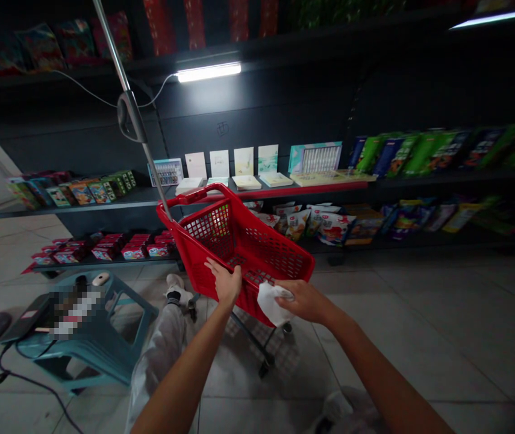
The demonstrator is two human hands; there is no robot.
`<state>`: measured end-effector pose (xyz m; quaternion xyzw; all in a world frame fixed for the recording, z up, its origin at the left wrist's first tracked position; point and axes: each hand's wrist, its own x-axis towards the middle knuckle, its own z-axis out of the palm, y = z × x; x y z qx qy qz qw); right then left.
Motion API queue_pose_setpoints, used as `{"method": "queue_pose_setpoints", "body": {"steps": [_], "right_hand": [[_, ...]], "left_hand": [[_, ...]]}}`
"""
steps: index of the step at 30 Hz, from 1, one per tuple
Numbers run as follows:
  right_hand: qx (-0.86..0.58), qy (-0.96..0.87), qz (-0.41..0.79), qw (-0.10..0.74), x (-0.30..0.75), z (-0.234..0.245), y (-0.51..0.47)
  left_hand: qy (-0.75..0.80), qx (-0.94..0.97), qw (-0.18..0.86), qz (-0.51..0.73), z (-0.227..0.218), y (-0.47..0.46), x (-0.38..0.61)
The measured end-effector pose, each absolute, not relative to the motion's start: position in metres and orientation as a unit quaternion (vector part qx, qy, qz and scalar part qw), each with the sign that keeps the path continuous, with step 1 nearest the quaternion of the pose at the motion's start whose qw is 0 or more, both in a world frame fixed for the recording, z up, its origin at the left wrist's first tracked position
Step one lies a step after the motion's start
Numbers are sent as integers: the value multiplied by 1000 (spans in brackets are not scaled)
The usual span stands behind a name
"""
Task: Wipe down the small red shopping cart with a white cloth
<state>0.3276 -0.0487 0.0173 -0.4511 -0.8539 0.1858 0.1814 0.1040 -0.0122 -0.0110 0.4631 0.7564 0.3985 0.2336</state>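
Observation:
A red plastic shopping basket with mesh walls sits on a small wheeled cart frame in front of me. My left hand grips the near rim of the basket. My right hand presses a crumpled white cloth against the rim's right side. The cloth covers part of the rim, and my fingers hide part of the cloth. The basket's mesh interior shows no items that I can make out.
A metal pole with a black clip rises past the basket's far corner. A teal plastic stool holding a blurred object and a cable stands at left. Dark store shelves of packaged goods line the back. Tiled floor surrounds the cart.

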Motion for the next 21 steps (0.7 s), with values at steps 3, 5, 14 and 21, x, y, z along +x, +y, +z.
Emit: {"method": "queue_pose_setpoints", "body": {"steps": [3, 5, 14, 21], "right_hand": [[-458, -850, 184, 181, 328, 15, -48], [-464, -848, 179, 185, 328, 13, -48], [-452, -856, 158, 195, 313, 8, -58], [-427, -872, 147, 187, 307, 10, -57]], "left_hand": [[757, 464, 233, 398, -11, -11, 104], [756, 465, 237, 396, -11, -10, 104], [743, 482, 241, 398, -8, 8, 94], [722, 513, 237, 399, -5, 27, 76]]}}
